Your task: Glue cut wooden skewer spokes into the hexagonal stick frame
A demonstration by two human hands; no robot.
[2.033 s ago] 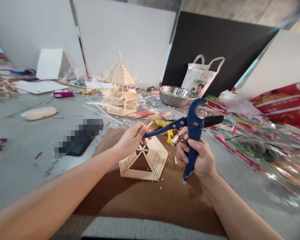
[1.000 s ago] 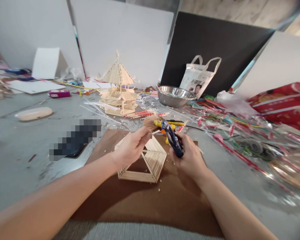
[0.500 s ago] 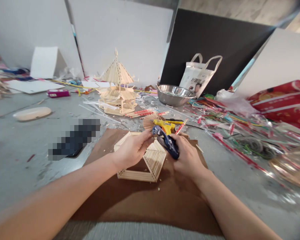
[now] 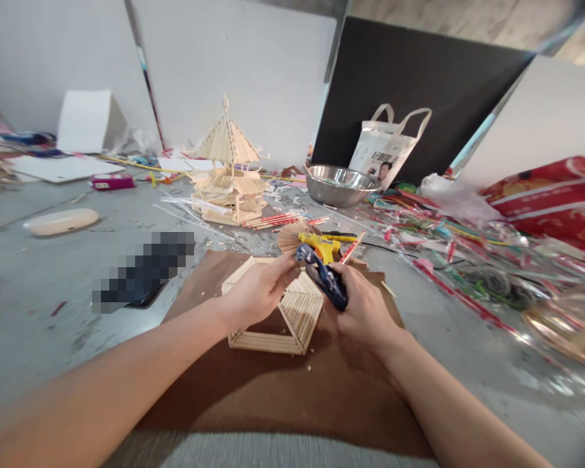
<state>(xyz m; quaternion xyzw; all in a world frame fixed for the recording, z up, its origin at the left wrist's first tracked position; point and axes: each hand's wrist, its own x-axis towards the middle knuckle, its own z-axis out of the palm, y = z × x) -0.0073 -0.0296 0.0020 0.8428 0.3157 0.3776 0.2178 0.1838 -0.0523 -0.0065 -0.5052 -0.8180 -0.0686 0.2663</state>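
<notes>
My right hand is wrapped round a dark blue hand tool, which looks like pliers or cutters. The fingers of my left hand are pinched together at the tool's tip; whatever they grip is too small to make out. Below my left hand a hexagonal frame of thin wooden sticks lies on a brown sheet, partly covered by that hand. Just beyond the tool is a yellow glue gun, beside a round pleated brown piece.
A stick-built pagoda stands at the back, with red-tipped sticks near its base. A metal bowl and white bag are behind. A blurred-out dark phone and white case lie left; plastic scraps spread right.
The view has shifted very slightly. Both hands and the tool keep almost the same pose.
</notes>
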